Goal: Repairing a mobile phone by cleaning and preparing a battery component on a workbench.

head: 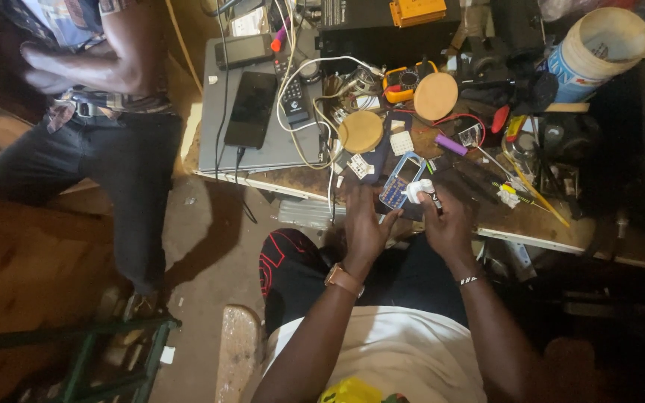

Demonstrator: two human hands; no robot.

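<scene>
Phone [402, 181] blue-white, pinched in left hand [363, 224] | right hand [448, 222] grips small white bottle [420, 191] just beside

I hold a small phone [402, 180] at the front edge of the table [539, 237]. It is blue and white, with rows of little buttons and a small light screen. It is tipped up on a slant, face up. Right next to it, also by the front edge of the table, I hold a little white bottle [421, 192] with a dark tip. The bottle touches the phone's lower end.
</scene>
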